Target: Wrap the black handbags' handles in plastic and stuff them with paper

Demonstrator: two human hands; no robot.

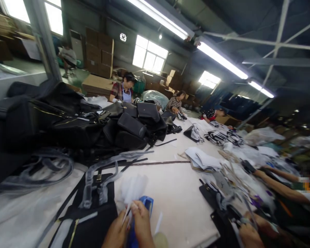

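My left hand and my right hand are close together at the bottom middle, fingers pinched on a bundle of thin white strips. The strips fan out beyond my fingertips, and their far ends are blurred. Partly hidden behind my right hand is a blue object, whose kind I cannot make out. Just left of my hands lies a black bag with a gold zipper and plastic-wrapped straps. A loose white strip rests on the table to the right of them.
Black bags are piled along the left and back of the pale table. White sheets lie farther back. At right, a co-worker's hands are over black pieces. Several other people sit farther off.
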